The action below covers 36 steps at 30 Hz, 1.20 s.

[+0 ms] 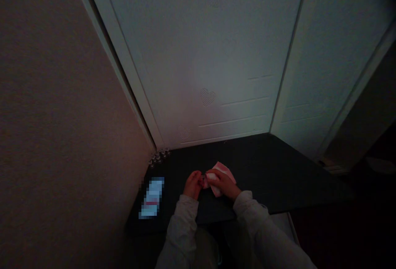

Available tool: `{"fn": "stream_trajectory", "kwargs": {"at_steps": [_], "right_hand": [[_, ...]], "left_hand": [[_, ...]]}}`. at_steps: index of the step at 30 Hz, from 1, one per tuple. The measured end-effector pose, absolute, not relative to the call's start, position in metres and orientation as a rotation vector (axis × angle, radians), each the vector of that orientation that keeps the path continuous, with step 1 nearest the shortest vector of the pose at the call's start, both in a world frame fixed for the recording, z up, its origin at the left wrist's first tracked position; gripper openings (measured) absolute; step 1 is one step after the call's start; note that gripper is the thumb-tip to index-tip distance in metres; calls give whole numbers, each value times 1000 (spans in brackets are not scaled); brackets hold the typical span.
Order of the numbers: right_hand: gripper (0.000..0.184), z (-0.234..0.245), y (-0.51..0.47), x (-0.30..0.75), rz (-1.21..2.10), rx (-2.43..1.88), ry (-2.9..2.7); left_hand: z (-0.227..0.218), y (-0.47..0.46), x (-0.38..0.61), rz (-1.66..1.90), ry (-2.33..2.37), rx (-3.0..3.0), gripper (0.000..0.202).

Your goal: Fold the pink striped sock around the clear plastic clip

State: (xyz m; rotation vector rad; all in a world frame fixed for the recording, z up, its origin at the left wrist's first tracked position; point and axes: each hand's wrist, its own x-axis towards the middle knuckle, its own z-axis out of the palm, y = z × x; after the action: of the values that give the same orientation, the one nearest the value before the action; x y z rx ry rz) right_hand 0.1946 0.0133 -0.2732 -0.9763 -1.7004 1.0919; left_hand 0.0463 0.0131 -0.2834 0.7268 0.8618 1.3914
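Over the dark tabletop, my two hands nearly meet. My right hand (223,182) is closed on a pink and white cloth (227,171), which could also be soft paper; its corners stick out behind and below the fingers. My left hand (193,184) has its fingers curled together in a pinch, close to the cloth's left end. A small shiny thing (203,177) shows between the two hands, partly covered by the fingers. Its kind is too dim and small to make out.
Several small shiny pieces (159,156) stand in the table's back left corner. A lit, blurred-out phone-like screen (152,198) lies at the left. The dark table (266,170) meets a pale panel with heart patterns (207,97) behind and a wall (77,116) at left.
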Motion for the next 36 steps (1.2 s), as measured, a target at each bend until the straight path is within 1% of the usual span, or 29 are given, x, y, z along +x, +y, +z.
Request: {"fn": "stream_trajectory", "kwargs": {"at_steps": [4, 13, 19, 22, 26, 29, 33, 36], "right_hand": [[29, -274, 14, 195, 1099, -967, -1710], [24, -273, 6, 187, 989, -1093, -1690], [29, -273, 7, 187, 944, -1195, -1665], [32, -275, 7, 187, 940, -1198, -1645], [35, -278, 7, 186, 945, -1186, -1609], [35, -279, 9, 185, 952, -1175, -1590], [35, -279, 10, 185, 961, -1167, -1570], [32, -278, 12, 185, 948, -1154, -1552]], "left_hand": [[-282, 13, 46, 1389, 869, 715, 38], [-281, 13, 45, 1352, 862, 706, 34], [-280, 11, 46, 1333, 850, 734, 33], [-278, 10, 46, 1334, 847, 744, 35], [-278, 9, 44, 1328, 807, 766, 45], [-280, 10, 43, 1303, 808, 794, 48], [-285, 12, 43, 1293, 852, 846, 46], [-287, 13, 43, 1297, 877, 866, 42]]}}
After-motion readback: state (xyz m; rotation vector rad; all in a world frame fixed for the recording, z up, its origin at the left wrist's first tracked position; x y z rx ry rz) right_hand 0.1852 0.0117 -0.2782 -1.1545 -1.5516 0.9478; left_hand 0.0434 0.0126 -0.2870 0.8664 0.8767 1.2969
